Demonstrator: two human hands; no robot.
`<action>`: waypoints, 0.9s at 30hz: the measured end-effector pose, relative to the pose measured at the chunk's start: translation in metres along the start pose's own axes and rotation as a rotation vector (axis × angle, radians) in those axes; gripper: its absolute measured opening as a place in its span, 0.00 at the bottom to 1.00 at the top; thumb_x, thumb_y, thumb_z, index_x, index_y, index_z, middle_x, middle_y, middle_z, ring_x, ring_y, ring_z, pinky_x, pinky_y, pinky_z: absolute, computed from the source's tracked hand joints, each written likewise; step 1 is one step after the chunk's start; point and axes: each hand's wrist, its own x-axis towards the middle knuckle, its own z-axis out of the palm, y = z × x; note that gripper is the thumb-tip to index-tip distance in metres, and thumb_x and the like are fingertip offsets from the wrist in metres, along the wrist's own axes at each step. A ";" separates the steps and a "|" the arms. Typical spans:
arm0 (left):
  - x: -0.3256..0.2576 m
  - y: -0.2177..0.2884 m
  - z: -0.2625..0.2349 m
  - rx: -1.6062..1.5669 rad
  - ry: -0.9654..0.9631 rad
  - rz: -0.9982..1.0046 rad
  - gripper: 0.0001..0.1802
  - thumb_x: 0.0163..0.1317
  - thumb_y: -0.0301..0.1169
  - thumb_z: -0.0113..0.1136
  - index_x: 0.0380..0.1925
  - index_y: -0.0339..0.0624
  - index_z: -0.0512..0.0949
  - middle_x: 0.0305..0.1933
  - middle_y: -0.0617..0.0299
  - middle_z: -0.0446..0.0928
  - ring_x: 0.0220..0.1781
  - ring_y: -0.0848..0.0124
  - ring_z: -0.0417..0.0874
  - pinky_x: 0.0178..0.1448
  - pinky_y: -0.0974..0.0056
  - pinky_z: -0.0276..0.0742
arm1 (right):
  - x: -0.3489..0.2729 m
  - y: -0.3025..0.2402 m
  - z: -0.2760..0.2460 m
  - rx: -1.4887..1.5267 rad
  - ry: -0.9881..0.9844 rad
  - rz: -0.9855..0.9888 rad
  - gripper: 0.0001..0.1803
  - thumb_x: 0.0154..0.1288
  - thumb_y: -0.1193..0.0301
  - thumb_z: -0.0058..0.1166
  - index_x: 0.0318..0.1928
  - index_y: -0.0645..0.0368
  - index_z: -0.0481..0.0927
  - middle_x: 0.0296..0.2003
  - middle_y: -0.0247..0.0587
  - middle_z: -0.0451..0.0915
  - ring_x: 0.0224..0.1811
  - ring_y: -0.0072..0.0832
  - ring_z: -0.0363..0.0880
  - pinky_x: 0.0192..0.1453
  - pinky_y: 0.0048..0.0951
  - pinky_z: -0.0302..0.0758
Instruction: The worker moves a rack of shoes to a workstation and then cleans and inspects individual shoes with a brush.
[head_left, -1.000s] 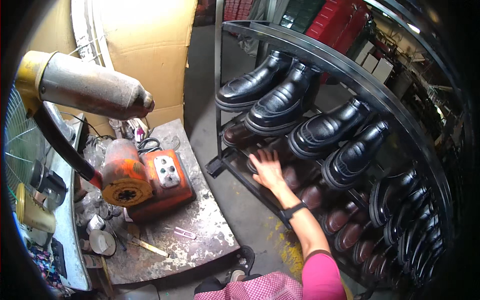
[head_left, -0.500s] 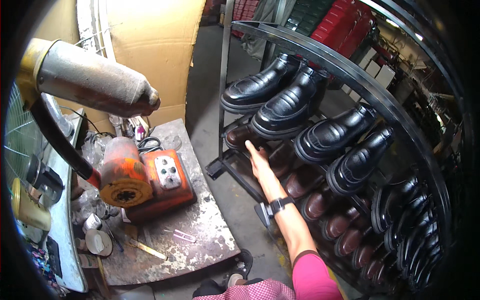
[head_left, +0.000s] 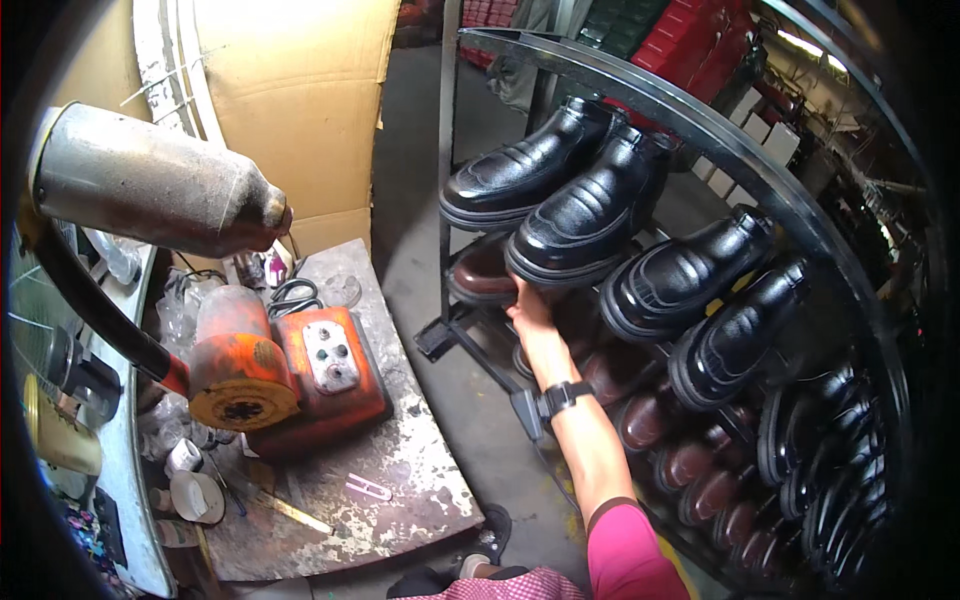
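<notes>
My right hand reaches into the lower level of a shoe rack, below a pair of glossy black shoes. It is closed at the side of a brown leather shoe, the leftmost on that level. Most of its fingers are hidden behind the brown shoe and under the black sole above. A dark band with a small device is strapped round my right wrist. My left hand is not in view.
The rack's black metal frame curves above more black shoes and rows of brown ones. At left, an orange machine stands on a worn bench, with a grey metal cylinder over it. Cardboard stands behind.
My right hand has moved further in under the black shoes and closed at the brown shoe; its fingers were more visible before. The whole view has shifted slightly.
</notes>
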 end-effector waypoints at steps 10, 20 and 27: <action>-0.013 0.004 -0.008 0.077 -0.063 -0.061 0.04 0.52 0.25 0.53 0.24 0.38 0.76 0.22 0.52 0.75 0.22 0.59 0.77 0.26 0.61 0.72 | -0.259 -0.066 -0.062 0.105 -0.488 0.238 0.22 0.55 0.70 0.55 0.49 0.66 0.68 0.45 0.41 0.74 0.48 0.28 0.71 0.54 0.30 0.67; -0.003 0.034 -0.015 -0.476 0.098 -0.382 0.17 0.58 0.26 0.49 0.49 0.34 0.69 0.44 0.52 0.75 0.46 0.71 0.76 0.50 0.69 0.70 | -0.464 -0.090 -0.094 -0.181 -0.610 0.181 0.33 0.50 0.75 0.59 0.56 0.67 0.59 0.50 0.43 0.68 0.53 0.28 0.67 0.58 0.28 0.63; 0.008 0.077 -0.034 -0.511 -0.124 -0.320 0.46 0.47 0.44 0.62 0.59 0.34 0.49 0.59 0.47 0.58 0.61 0.60 0.59 0.63 0.62 0.55 | -0.560 -0.075 -0.110 -0.958 -0.662 -0.411 0.48 0.42 0.58 0.65 0.58 0.71 0.54 0.47 0.58 0.66 0.51 0.45 0.68 0.53 0.35 0.66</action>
